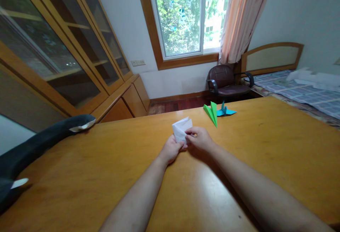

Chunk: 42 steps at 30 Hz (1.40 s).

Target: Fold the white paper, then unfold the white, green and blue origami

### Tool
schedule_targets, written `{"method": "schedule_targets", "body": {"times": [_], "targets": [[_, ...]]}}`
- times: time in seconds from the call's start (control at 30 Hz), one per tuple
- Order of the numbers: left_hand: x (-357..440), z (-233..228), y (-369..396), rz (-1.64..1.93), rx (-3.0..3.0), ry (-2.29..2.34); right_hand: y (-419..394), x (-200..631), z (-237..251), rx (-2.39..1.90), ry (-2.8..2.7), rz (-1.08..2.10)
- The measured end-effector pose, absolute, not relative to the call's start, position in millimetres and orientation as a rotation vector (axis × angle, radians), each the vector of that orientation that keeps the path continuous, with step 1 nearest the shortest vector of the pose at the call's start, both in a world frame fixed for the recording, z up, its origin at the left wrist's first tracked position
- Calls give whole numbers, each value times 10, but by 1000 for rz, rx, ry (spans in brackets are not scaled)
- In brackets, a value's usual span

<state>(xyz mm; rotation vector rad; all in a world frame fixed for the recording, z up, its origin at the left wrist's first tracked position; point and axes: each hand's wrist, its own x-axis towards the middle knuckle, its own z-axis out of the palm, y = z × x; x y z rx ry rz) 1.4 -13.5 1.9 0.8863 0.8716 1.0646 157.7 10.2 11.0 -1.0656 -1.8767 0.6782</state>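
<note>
Head view: folded paper (179,127) (white, creased)

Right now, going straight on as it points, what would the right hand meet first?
Most likely the folded white paper, which the right hand is touching; depth beyond it is unclear.

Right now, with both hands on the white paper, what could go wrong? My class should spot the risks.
1. The left fingers hold the low end of the white paper while the right fingers pinch its right side; an uneven pull might tear it or skew a fold.
2. The green plane and blue crane sit near the far edge of the table; a knock could tip them off.
</note>
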Motion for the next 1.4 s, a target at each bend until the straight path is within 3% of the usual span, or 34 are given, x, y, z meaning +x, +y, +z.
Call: {"method": "schedule_targets", "body": {"times": [0.33, 0.57, 0.93, 1.4], "targets": [[55, 46, -146, 1059, 958, 951, 26, 1469, 74, -1003, -1945, 386], [63, 5, -128, 1260, 1113, 847, 0, 1399, 68, -969, -1917, 397], [84, -23, -124, 1257, 1212, 757, -63, 1355, 159, -1033, -1946, 263], [98, 30, -190, 1177, 1156, 780, -67, 1323, 153, -1032, -1847, 324]]}}
